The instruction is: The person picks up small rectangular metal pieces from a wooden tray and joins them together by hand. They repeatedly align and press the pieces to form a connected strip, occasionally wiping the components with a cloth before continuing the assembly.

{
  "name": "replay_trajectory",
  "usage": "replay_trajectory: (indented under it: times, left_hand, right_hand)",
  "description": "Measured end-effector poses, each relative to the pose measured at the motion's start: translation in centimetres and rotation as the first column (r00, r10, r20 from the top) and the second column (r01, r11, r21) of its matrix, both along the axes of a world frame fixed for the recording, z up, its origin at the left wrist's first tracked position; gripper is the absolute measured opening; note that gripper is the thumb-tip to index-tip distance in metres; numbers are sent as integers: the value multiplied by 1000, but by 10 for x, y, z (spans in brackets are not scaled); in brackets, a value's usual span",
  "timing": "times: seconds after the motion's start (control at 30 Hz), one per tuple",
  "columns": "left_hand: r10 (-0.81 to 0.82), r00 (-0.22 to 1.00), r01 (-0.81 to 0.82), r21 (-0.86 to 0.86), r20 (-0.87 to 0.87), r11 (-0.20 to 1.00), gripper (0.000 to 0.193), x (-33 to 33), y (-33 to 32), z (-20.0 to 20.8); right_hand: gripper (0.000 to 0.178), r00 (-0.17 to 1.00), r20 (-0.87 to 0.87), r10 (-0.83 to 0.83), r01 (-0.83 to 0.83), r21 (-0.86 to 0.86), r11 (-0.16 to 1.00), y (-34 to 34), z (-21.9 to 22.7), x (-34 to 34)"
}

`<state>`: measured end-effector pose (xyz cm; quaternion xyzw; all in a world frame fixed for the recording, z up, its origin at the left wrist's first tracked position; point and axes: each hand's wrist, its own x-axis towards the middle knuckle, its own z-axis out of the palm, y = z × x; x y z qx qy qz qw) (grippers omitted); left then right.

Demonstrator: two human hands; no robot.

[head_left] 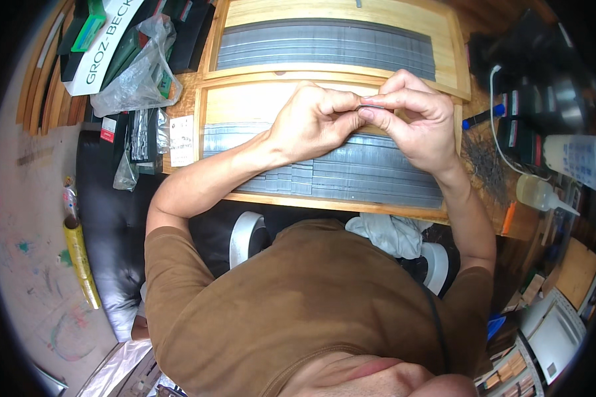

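Observation:
My left hand (313, 120) and my right hand (417, 118) meet above the near wooden tray (351, 204). Both are closed, thumbs pinched against the forefingers. Between the fingertips shows a short bit of a thin dark metal strip (372, 106); the fingers hide the rest of it. Below my hands, the tray holds tightly packed rows of thin grey metal strips (377, 173), stepped unevenly toward the left. A second wooden tray (459, 49) lies just beyond, with a similar block of grey strips (324, 54) along its near part.
At the left lie a crumpled clear plastic bag (136, 79), a white card (181, 140) and dark boxes. To the right are a blue marker (483, 117), a white cable (494, 99), a heap of loose needle-like pieces (487, 169) and a squeeze bottle (540, 192) with a pointed nozzle.

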<state>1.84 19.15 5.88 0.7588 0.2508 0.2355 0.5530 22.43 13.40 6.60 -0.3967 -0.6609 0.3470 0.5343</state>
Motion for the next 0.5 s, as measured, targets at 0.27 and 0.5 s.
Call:
replay_trajectory:
  times: [0.27, 0.5]
  left_hand:
    - [2, 1000, -2, -13, 27, 1000, 19, 2, 1, -5]
    - [19, 998, -18, -34, 59, 999, 12, 2, -2, -3]
  right_hand:
    - [18, 996, -84, 13, -16, -36, 999, 2, -4, -2]
    - [17, 999, -32, -2, 1, -6, 1000, -1, -1, -3]
